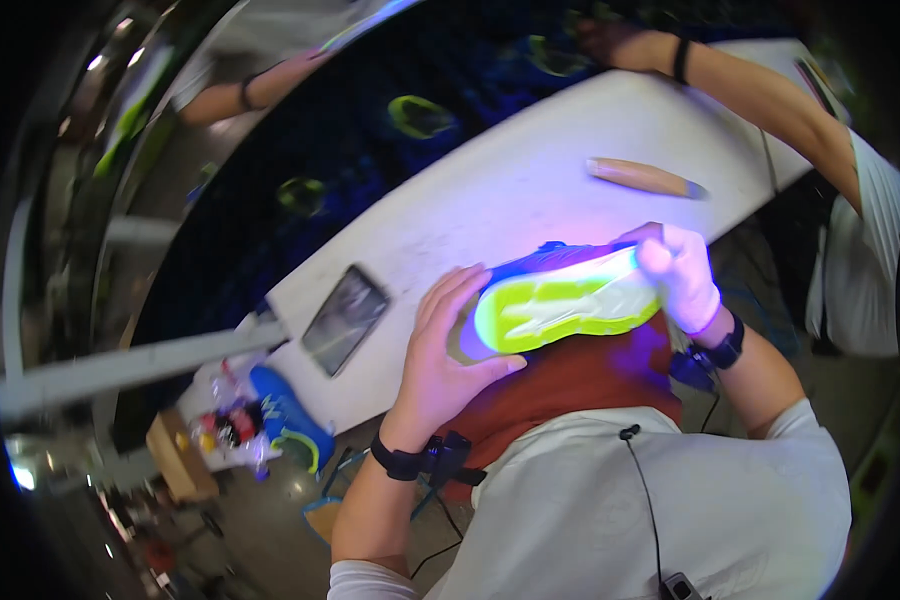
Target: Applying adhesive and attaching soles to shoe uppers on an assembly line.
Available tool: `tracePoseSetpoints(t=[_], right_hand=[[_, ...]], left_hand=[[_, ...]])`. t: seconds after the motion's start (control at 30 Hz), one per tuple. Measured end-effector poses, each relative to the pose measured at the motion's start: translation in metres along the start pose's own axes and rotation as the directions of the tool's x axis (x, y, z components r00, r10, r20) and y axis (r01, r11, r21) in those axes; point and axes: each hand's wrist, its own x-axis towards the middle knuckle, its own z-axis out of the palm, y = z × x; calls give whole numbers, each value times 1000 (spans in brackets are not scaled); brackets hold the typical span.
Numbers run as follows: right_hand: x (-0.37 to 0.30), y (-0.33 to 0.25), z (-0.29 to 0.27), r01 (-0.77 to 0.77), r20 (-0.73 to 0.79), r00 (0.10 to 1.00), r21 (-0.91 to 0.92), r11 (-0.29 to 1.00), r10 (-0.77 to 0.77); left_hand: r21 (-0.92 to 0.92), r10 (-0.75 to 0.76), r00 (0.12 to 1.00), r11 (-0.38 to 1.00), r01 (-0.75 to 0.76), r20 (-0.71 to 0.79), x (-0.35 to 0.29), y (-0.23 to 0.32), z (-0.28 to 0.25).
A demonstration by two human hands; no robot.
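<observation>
A shoe (570, 300) lies on its side before me, its yellow-green and white sole facing up in bright violet light. A blue and purple upper shows along its far edge. My left hand (448, 335) cups the sole's left end, fingers along the far side and thumb at the near edge. At the opposite end my right hand (678, 275) is closed round the shoe; it looks pale, and whether it is gloved I cannot tell. Straps circle both wrists.
On the white table (470, 190) lie a dark-screened phone (345, 318) and a tan, elongated piece (645, 177). Beyond runs a dark belt with yellow-green rings (420, 117). Another person's arm (770, 110) reaches over it. A blue shoe (292, 418) and cardboard box (182, 458) are lower left.
</observation>
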Motion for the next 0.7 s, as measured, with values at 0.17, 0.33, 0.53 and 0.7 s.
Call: tracePoseSetpoints(t=[0.17,0.33,0.53,0.7], right_hand=[[30,-34,65,267,190,943,49,962,-272],[55,-118,94,662,403,712,-113,741,-574],[62,-84,124,96,132,950,737,670,-282],[86,-96,132,-111,357,929,521,847,-98]], left_hand=[[-48,145,979,987,-153,-143,-6,37,-54],[-19,-1,981,1000,-2,-192,1,55,-31],[-175,-293,955,943,282,-40,-2,44,-46],[-111,-324,939,944,312,-117,-1,27,-40]])
